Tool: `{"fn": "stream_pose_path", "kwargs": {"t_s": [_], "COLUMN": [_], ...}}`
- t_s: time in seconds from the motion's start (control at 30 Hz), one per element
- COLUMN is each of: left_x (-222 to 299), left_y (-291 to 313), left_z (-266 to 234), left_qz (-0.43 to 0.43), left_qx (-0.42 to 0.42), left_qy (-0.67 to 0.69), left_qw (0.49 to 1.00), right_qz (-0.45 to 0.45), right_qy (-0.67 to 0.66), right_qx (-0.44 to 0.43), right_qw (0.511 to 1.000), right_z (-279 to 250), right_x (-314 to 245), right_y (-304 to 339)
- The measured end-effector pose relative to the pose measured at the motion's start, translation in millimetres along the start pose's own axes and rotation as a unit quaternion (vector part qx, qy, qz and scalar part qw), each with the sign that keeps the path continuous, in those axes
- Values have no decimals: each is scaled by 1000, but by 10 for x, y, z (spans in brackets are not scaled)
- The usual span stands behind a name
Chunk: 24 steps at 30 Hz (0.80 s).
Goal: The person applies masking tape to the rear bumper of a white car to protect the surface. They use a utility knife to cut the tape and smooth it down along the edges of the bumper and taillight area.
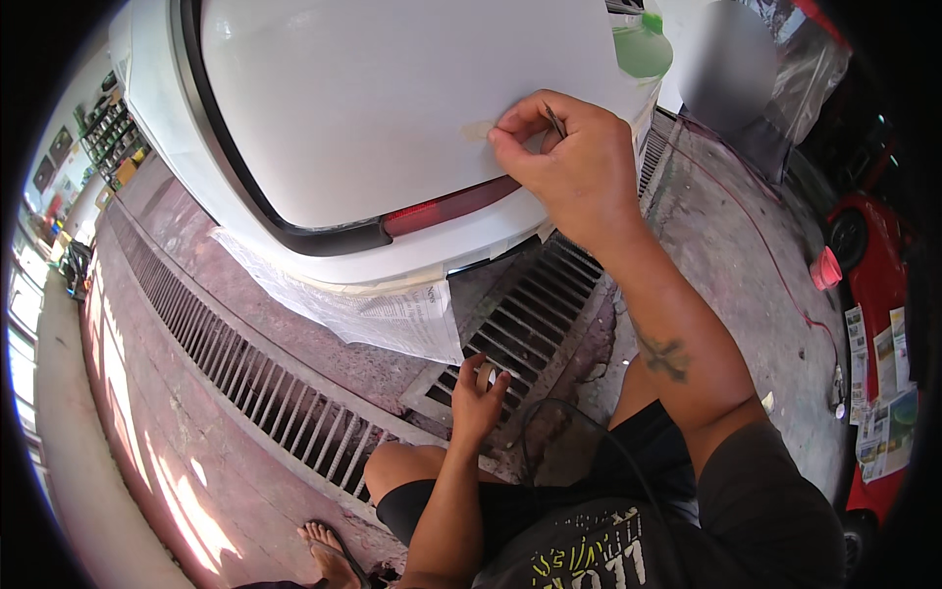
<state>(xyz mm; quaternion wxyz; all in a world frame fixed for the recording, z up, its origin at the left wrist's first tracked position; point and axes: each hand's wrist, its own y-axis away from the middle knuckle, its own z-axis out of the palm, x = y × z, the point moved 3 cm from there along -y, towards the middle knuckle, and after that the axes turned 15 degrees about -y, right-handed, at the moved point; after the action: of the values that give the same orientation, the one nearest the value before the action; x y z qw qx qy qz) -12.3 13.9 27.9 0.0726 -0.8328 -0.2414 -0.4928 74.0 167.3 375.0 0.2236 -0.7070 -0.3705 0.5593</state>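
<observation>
**Right hand at beige patch on white panel, left hand holding tape roll**

Right hand (pixel 569 162): up at the beige patch (pixel 477 130), thumb and fingertips drawn together at its right edge. Can't tell if they pinch the patch or only press on it. Same hand also has a thin dark tool (pixel 555 120) clasped between its fingers, one end sticking up. Patch sits on the white panel (pixel 343 108) of a vehicle, above the red tail light (pixel 456 209); its material is unclear.

Left hand (pixel 476 402): low, well apart from the right, grip pinching a pale tape roll (pixel 487 374) between thumb and fingers. Roll is just beside the lower corner of the newspaper sheet (pixel 383 319), which hangs from the white bumper (pixel 334 267). Floor grate (pixel 535 319) lies below this hand.

Around: black trim (pixel 339 239) runs along the panel's left and lower edge, meeting the tail light. Green area (pixel 643 51) upper right on the vehicle. Second grate (pixel 245 368) at left. Far right: red cup (pixel 825 267) on the floor (pixel 726 285), red car (pixel 876 250) with printed sheets (pixel 886 432) on it.
</observation>
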Motion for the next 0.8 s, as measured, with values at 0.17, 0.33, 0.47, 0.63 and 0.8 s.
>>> {"fn": "stream_pose_path", "kwargs": {"t_s": [0.17, 0.33, 0.47, 0.63, 0.8], "left_x": [-53, -54, -73, -73, -3], "left_y": [-3, -2, -17, -17, -36], "left_z": [51, 26, 94, 171, 180], "left_qz": [5, 5, 2, -16, -35], "left_qx": [0, 7, 4, -20, -36], "left_qy": [14, 7, 11, -10, -32], "left_qw": [1000, 1000, 1000, 1000, 998], "right_qz": [16, 137, 114, 16, 14], "right_qy": [-21, -30, -86, -121, -62], "right_qx": [9, -29, -95, -95, -69], "right_qw": [1000, 990, 985, 988, 996], "right_z": [-37, -242, -299, -273, -168], "right_x": [-30, 40, 136, 112, 133], "right_y": [-16, 350, 626, 694, 802]}}
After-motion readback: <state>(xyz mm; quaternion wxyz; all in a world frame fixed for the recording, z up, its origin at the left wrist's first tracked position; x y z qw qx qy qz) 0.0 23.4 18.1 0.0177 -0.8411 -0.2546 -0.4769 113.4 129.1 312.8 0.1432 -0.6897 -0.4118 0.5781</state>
